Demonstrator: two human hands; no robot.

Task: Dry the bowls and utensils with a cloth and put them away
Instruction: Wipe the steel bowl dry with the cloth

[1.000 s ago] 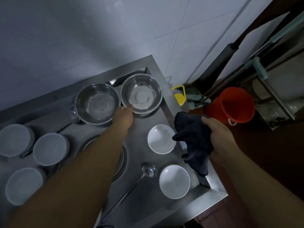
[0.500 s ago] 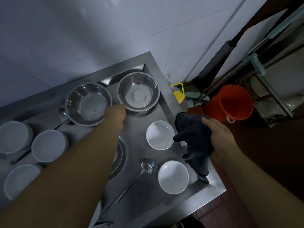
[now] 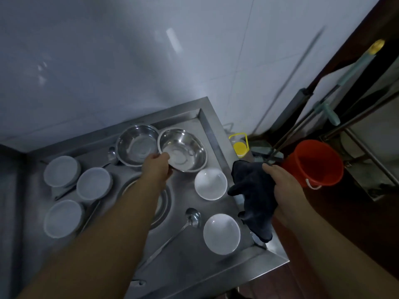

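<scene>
At frame centre, the left hand point(image 3: 156, 167) grips the near rim of a tilted steel bowl point(image 3: 183, 149) on the metal counter point(image 3: 216, 270). At right, the right hand point(image 3: 280, 180) clutches a dark cloth point(image 3: 254, 195). Drying appears about to begin; next, bowl and cloth must meet.

Two bare forearms, entering from the lower edge and narrowing toward the wrists, no sleeve showing on either as far as the frame reaches. Left hand point(image 3: 156, 167) bare, without glove, ring or watch in view (knuckles and back of hand visible, fingertips partly hidden). Right hand point(image 3: 280, 180) likewise bare, thumb with a short plain nail; wrist without band or strap. Upper arms cut off by the frame
</scene>
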